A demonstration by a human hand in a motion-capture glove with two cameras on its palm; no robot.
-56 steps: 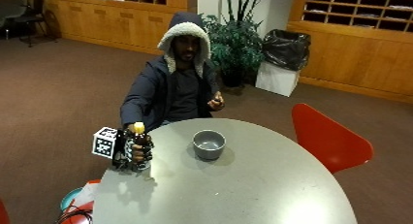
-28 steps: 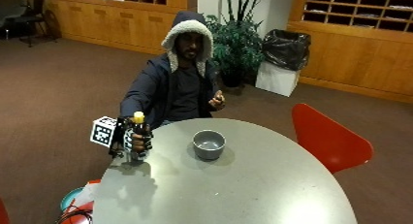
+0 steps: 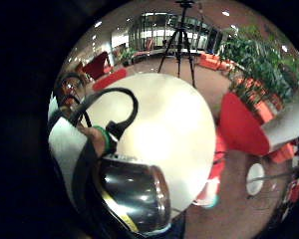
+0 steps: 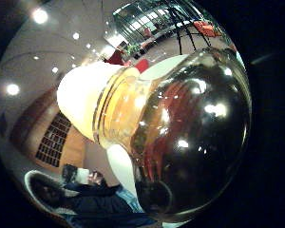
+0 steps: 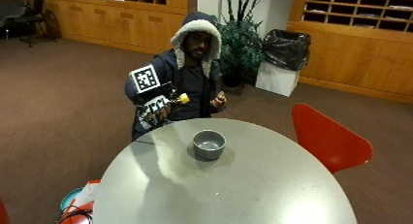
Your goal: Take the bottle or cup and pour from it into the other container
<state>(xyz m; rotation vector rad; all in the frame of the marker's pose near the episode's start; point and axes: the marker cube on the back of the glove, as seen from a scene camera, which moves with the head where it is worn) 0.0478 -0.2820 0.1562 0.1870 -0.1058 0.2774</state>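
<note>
1. At the left of the outside view, the gloved right hand was raised clear of the table, its fingers curled round a dark bottle with a yellow cap.
2. The bottle's long axis was tilted, cap end angled up and toward the grey cup. The thumb-side palm view showed the neck and cap close against the palm.
3. The cup sat upright on the table, below and to the right of the bottle, near but apart. The bottle's mouth was not yet over the cup's rim.
4. In my judgement, the coming move turned on carrying the cap end across and down above the cup before tipping further.
5. Compared with the earlier frames, the hand had lifted the bottle from low at the table's near-left edge to chest height, and the outside camera itself had shifted.
</note>
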